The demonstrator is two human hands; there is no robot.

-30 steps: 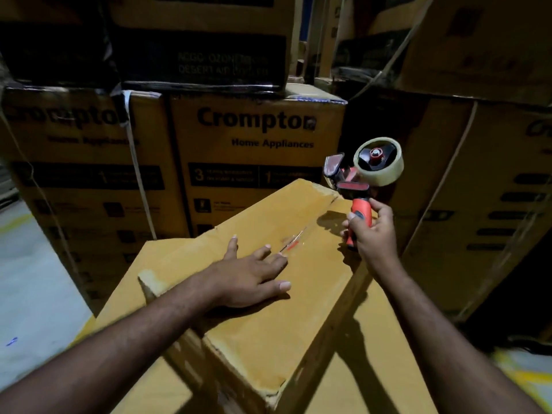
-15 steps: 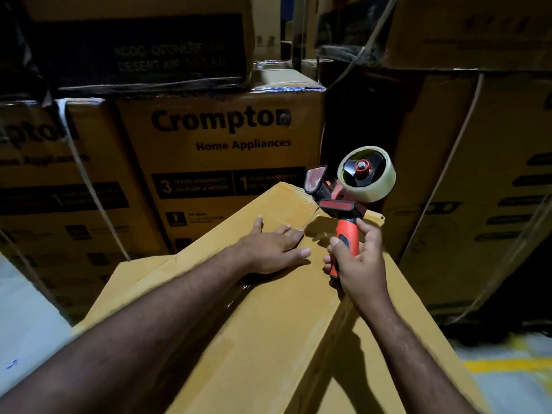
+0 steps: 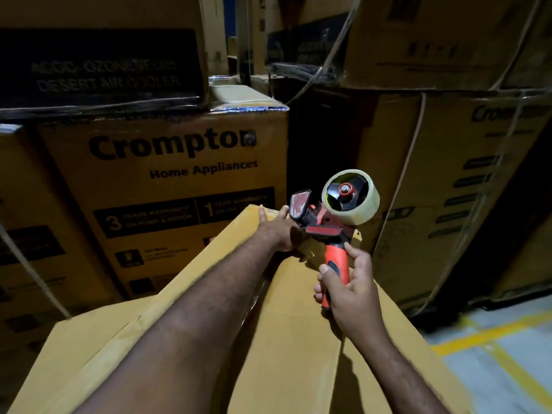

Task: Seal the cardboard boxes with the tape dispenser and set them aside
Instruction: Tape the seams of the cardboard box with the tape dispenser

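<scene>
Tape dispenser (image 3: 334, 222) sits in your right hand (image 3: 343, 291), fingers (image 3: 324, 271) clenched round it, just right of your left hand (image 3: 276, 231), which lies flat on the cardboard box's (image 3: 283, 324) far end; the box runs near-to-far.

Pressing left hand (image 3: 279, 231) flat on box (image 3: 292, 339) top, at its far edge, fingers straight. Gripping dispenser (image 3: 324, 231) by orange handle (image 3: 337, 259) in right hand (image 3: 346, 291), over the box's far right part; tape roll (image 3: 358, 209) uppermost, blade end toward left hand. Behind the box: stacked Crompton cartons (image 3: 167, 180). Right of the box: grey floor (image 3: 507, 363) with yellow lines.
</scene>
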